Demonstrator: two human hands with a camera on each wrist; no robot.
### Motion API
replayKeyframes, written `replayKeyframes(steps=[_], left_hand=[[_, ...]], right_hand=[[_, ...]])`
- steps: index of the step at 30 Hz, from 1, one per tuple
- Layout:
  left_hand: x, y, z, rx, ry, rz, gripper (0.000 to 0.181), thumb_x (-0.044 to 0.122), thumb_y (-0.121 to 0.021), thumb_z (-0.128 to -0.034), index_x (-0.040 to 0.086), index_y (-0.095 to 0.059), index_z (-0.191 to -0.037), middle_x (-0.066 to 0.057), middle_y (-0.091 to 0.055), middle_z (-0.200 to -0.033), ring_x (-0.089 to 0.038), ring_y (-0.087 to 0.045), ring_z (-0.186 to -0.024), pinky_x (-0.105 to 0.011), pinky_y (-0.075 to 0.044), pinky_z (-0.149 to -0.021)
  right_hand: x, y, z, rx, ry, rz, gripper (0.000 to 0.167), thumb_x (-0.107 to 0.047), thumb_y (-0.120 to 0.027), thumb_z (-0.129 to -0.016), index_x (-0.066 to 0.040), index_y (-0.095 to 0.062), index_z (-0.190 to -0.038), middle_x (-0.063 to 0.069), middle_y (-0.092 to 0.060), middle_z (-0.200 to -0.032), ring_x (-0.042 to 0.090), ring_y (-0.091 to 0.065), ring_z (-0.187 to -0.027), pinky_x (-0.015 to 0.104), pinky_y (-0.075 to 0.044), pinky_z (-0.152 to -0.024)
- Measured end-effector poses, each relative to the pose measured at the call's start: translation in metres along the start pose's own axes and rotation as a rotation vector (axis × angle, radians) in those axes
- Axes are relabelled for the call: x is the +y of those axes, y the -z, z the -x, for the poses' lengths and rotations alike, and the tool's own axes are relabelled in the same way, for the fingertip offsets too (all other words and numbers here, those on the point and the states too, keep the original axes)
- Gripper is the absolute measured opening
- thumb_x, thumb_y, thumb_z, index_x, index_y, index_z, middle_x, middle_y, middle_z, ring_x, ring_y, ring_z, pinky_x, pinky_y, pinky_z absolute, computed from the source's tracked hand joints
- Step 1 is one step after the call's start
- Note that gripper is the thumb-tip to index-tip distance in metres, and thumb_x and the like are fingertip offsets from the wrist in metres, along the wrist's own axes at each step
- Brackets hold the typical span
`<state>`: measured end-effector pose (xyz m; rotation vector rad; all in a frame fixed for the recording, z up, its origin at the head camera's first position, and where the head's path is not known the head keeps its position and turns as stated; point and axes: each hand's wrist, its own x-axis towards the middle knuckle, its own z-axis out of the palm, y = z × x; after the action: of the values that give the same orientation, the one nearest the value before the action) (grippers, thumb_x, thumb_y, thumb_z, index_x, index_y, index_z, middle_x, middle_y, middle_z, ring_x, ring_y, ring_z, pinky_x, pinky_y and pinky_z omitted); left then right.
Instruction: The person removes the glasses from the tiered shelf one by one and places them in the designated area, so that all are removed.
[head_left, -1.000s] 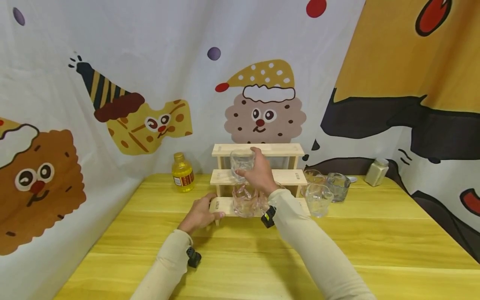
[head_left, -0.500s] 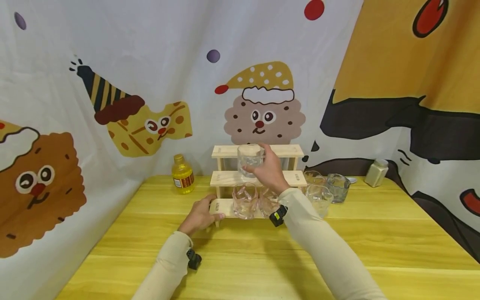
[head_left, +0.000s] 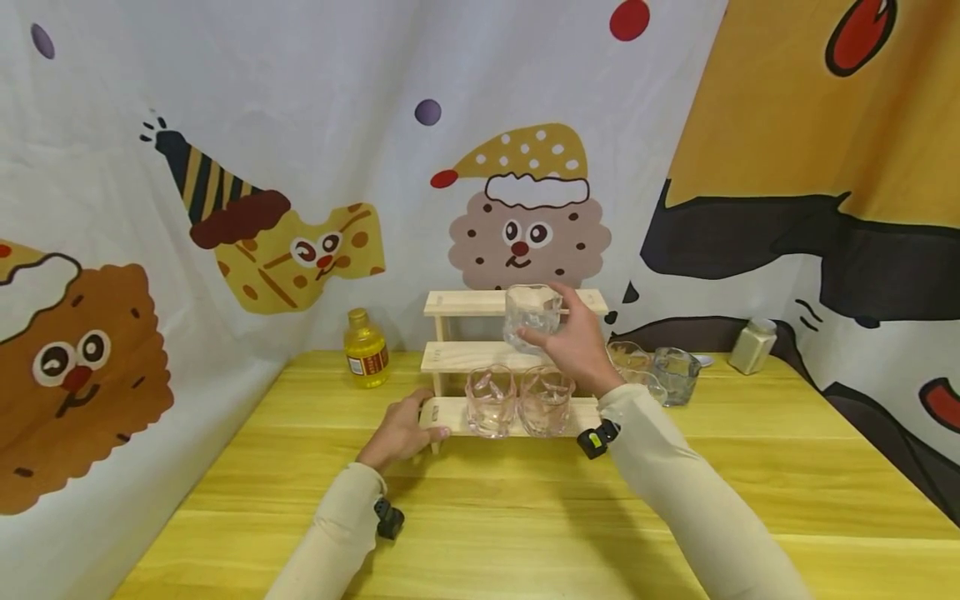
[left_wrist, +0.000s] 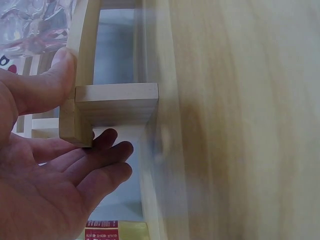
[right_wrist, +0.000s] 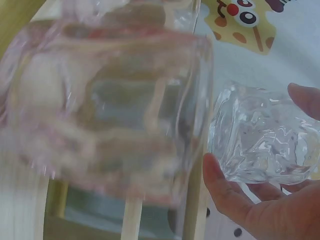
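A three-tier wooden stand [head_left: 465, 357] faces me on the table. My left hand [head_left: 397, 429] grips the left end of its lowest shelf; in the left wrist view the thumb lies on top of the board [left_wrist: 82, 55] and the other fingers are below. My right hand [head_left: 577, 342] holds a clear drinking glass [head_left: 528, 312] by its sides, upright at the middle shelf. Whether the glass base touches that shelf I cannot tell. Two pink-tinted glasses [head_left: 491, 404] stand side by side on the lowest shelf, and one of them [right_wrist: 115, 110] looms close in the right wrist view.
Right of the stand are a smoky grey glass [head_left: 677, 377], a pinkish glass [head_left: 628, 355] and a clear glass [head_left: 651, 387] partly behind my right wrist. A capped jar [head_left: 753, 345] sits farther right. Left of the stand is a yellow oil bottle [head_left: 366, 350]. A printed cloth [head_left: 405, 167] hangs behind.
My right hand has carried the clear glass rightward along the middle shelf, uncovering the second pink glass. My left hand has stayed on the lowest shelf's end.
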<state>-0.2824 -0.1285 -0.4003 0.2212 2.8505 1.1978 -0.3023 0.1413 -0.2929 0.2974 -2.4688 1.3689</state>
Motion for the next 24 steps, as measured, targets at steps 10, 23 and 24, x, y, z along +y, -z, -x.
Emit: replayKeyframes(steps=[10, 23, 24], left_hand=[[-0.002, -0.001, -0.001, 0.002, -0.008, -0.02, 0.055, 0.02, -0.081, -0.0855, 0.008, -0.057, -0.133, -0.015, -0.067, -0.112, -0.021, -0.057, -0.089, -0.032, -0.043, -0.074], [-0.001, -0.002, 0.0, 0.006, -0.011, -0.033, 0.057, 0.019, -0.08, -0.0858, 0.007, -0.055, -0.135, -0.017, -0.067, -0.117, -0.022, -0.058, -0.093, -0.034, -0.045, -0.077], [-0.001, -0.001, 0.0, 0.006, -0.01, -0.033, 0.057, 0.019, -0.08, -0.0858, 0.007, -0.055, -0.136, -0.017, -0.067, -0.117, -0.022, -0.058, -0.093, -0.034, -0.045, -0.077]], right_hand=[[0.017, 0.029, 0.015, 0.061, 0.054, 0.135, 0.087, -0.033, -0.08, -0.085, -0.02, -0.033, -0.157, 0.018, -0.051, -0.147, 0.043, -0.051, -0.129, 0.06, -0.045, -0.098], [0.04, 0.072, 0.044, 0.106, 0.095, 0.253, 0.083, -0.029, -0.077, -0.088, -0.013, -0.033, -0.157, 0.027, -0.051, -0.143, 0.048, -0.056, -0.121, 0.063, -0.048, -0.09], [0.042, 0.075, 0.046, 0.108, 0.096, 0.266, 0.083, -0.03, -0.077, -0.088, -0.012, -0.033, -0.157, 0.027, -0.051, -0.144, 0.049, -0.055, -0.121, 0.063, -0.049, -0.088]])
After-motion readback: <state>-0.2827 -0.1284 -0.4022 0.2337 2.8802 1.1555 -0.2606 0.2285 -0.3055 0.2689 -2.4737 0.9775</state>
